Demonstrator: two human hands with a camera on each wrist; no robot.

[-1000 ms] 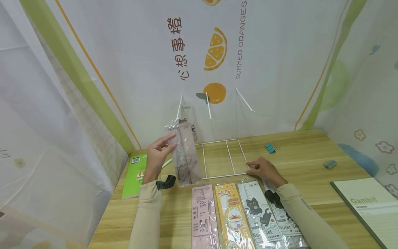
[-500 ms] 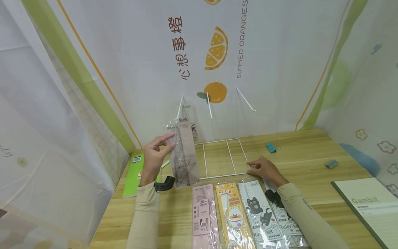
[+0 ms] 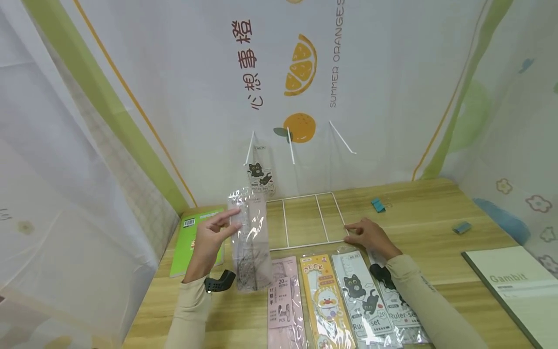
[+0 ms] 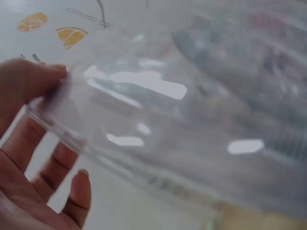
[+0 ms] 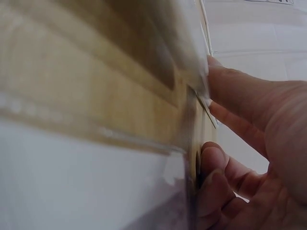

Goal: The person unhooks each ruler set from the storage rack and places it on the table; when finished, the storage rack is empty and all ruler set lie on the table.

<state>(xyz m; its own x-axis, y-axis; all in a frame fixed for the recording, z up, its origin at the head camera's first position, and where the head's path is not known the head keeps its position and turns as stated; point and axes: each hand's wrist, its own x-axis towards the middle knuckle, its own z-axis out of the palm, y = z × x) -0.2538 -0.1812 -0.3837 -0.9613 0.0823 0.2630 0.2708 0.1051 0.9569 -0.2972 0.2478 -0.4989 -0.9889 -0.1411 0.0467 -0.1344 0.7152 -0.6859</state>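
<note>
My left hand (image 3: 209, 242) pinches the left edge of a pink ruler set (image 3: 250, 252) in a clear plastic sleeve, held upright over the table. The sleeve (image 4: 168, 120) fills the left wrist view, blurred, with thumb and forefinger on its edge. A white wire rack (image 3: 285, 223) stands behind, with three prongs sticking out. From its left prong (image 3: 249, 149) hangs a black-cat ruler set (image 3: 260, 175), its lower end behind the held sleeve. My right hand (image 3: 370, 237) pinches the right side of the rack's base with thumb and fingers.
In front lie a pink ruler set (image 3: 282, 310), a yellow duck one (image 3: 326, 298) and two cat ones (image 3: 359, 291). A green booklet (image 3: 176, 257) is left. Rightward are teal binder clips (image 3: 378, 205) and a notebook (image 3: 514, 291). A printed curtain (image 3: 187, 97) hangs behind.
My left hand has moved down and slightly left with the pink ruler set, uncovering more of the hanging black-cat set. The right hand stays on the rack.
</note>
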